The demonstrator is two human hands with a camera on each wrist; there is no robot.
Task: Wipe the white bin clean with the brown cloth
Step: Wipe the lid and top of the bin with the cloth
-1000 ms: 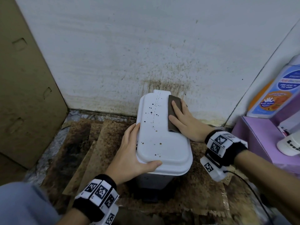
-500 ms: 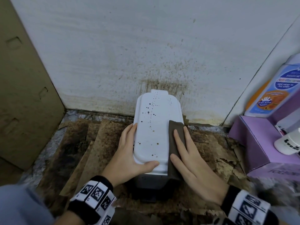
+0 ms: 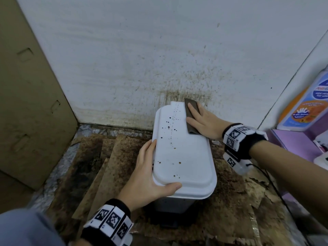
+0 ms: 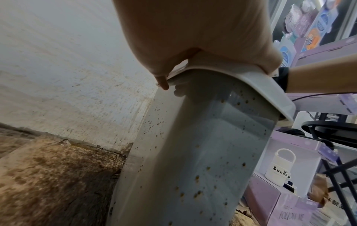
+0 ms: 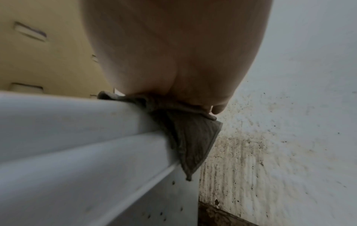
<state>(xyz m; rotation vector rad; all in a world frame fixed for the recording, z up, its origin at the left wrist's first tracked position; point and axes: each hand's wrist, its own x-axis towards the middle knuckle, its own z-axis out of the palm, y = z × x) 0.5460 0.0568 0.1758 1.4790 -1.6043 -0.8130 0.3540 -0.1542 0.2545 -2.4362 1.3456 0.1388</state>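
Note:
The white bin [image 3: 186,157] stands against the wall, and its lid is speckled with brown spots. My left hand [image 3: 147,174] grips the lid's near-left edge, thumb on top and fingers down the side. My right hand [image 3: 204,121] presses the brown cloth [image 3: 191,110] flat on the lid's far-right corner with straight fingers. The left wrist view shows the left hand [image 4: 193,38] on the lid rim and the spotted bin side [image 4: 203,152]. In the right wrist view the cloth [image 5: 189,137] hangs over the bin's lid edge [image 5: 77,130] under the right hand [image 5: 173,45].
A stained white wall [image 3: 159,59] rises right behind the bin. A cardboard panel [image 3: 26,103] closes the left side. Soiled cardboard sheets [image 3: 106,166] cover the floor. At the right stand a purple box [image 3: 292,142] and a soap bottle [image 3: 305,107].
The right hand slid the cloth from the lid's near-right edge back up to the far-right corner. The left hand has kept its grip on the lid.

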